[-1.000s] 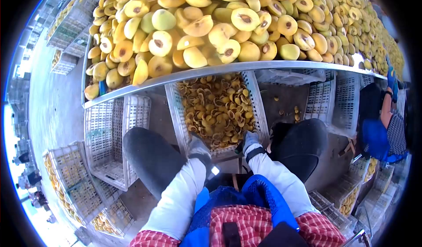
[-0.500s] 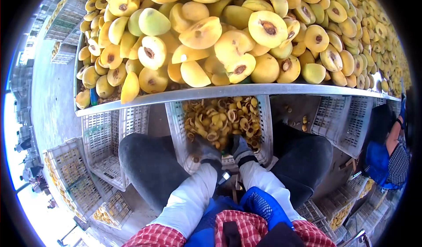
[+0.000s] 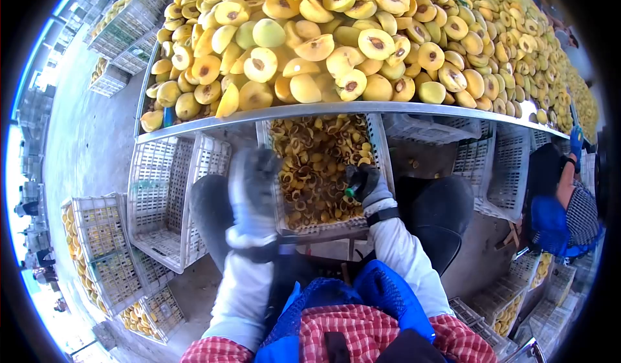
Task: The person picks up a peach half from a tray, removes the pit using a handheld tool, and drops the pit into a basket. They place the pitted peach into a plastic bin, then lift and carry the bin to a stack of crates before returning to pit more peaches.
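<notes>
My left hand (image 3: 254,179), in a dark glove, is smeared by motion over the left rim of a white crate (image 3: 383,153). Whether it holds anything cannot be made out. My right hand (image 3: 364,182), in a grey-black glove, is closed around a small tool with a green handle (image 3: 350,192), whose working end I cannot see. It is above the crate's right side. Brown-yellow fruit scraps (image 3: 317,169) lie in the crate between my knees. Beyond both hands, halved yellow peaches (image 3: 376,43), many showing brown pits or hollows, are heaped on a metal-edged table (image 3: 310,110).
An upright white crate (image 3: 158,195) stands left of my knees, with fruit-filled crates (image 3: 97,253) beyond it. More crates (image 3: 508,175) sit under the table at right. At the far right is another person's arm (image 3: 566,185) beside a blue cloth (image 3: 550,224).
Both hands have moved forward and apart from low over the scrap crate, the left one to its left rim. The view has shifted, showing more of the table and crate.
</notes>
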Demonstrator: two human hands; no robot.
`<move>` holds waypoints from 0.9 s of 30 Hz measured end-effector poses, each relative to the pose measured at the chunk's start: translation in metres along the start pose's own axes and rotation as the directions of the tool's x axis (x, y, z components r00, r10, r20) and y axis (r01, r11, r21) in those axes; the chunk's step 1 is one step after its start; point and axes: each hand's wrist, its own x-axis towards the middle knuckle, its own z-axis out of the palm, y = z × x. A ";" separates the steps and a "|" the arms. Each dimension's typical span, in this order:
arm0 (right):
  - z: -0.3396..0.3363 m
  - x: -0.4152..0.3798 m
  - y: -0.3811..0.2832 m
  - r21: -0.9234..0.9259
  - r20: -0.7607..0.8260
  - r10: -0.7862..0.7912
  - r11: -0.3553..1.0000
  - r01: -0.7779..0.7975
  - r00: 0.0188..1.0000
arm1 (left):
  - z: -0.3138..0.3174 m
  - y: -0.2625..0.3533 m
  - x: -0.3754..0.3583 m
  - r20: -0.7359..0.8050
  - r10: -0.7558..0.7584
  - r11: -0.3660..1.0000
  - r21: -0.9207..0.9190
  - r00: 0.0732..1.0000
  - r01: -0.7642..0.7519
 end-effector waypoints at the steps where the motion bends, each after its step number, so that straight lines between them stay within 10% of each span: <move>1: 0.013 -0.015 -0.005 0.029 0.010 -0.046 0.999 0.046 0.999 | -0.020 0.038 -0.003 -0.002 0.092 0.988 0.126 0.996 -0.091; 3: 0.043 -0.057 -0.024 0.038 -0.008 -0.018 0.999 0.018 1.000 | -0.056 0.104 -0.013 0.073 0.459 0.778 0.448 0.885 -0.441; 7: 0.072 -0.136 -0.033 -0.010 0.198 0.024 1.000 -0.022 0.980 | -0.242 0.151 0.000 0.036 0.443 0.545 0.782 0.896 -0.301; 8: 0.073 -0.150 -0.028 -0.021 0.186 -0.027 0.999 0.031 0.982 | -0.333 0.143 0.006 0.302 0.470 -0.162 0.953 0.829 -0.255; 9: 0.074 -0.164 -0.022 -0.032 0.177 -0.073 0.996 0.080 0.982 | -0.371 0.134 -0.012 0.099 0.314 -0.486 0.871 0.944 0.070; 10: 0.073 -0.177 -0.015 -0.003 0.143 -0.045 0.999 0.046 0.989 | -0.466 0.105 -0.017 -0.075 0.155 -0.428 0.894 0.985 0.135; 13: 0.071 -0.195 0.010 -0.105 -0.038 0.017 0.994 -0.021 0.999 | -0.427 0.096 -0.039 -0.222 0.255 -0.306 0.905 0.941 0.296; 21: 0.143 -0.232 0.043 -0.490 0.279 0.226 0.869 -0.064 0.933 | -0.352 0.009 -0.112 0.141 0.269 -0.295 0.954 0.953 -0.058; 27: 0.182 -0.242 0.041 -0.469 0.306 0.075 0.879 0.081 0.949 | -0.336 -0.002 -0.168 0.082 0.187 -0.261 0.965 0.979 -0.031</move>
